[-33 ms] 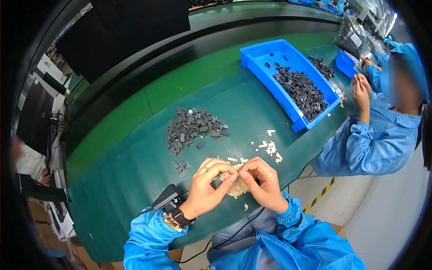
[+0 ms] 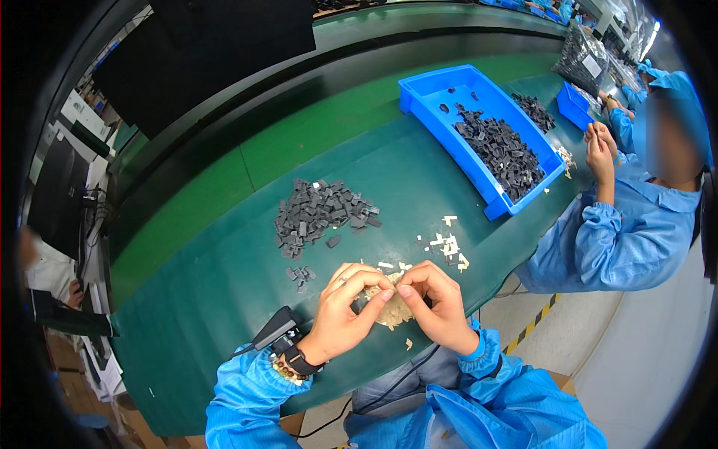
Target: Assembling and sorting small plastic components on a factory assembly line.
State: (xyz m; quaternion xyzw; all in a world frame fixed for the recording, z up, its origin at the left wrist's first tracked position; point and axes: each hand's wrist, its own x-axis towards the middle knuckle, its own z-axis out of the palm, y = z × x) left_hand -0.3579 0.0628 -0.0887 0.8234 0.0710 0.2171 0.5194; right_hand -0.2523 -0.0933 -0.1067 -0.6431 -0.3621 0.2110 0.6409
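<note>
My left hand and my right hand meet above the near edge of the green table, thumbs and forefingers pinched together. Whatever sits between the fingertips is too small and covered to make out. Just below them lies a heap of small beige pieces, partly hidden by my hands. Beyond my left hand, a few dark grey plastic pieces lie apart from a bigger pile of the same grey pieces. White and cream scraps are scattered past my right hand.
A blue tray of black pieces stands at the far right. To the right, a co-worker in a blue smock holds both hands together over the table. A black device with a cable is at my left wrist.
</note>
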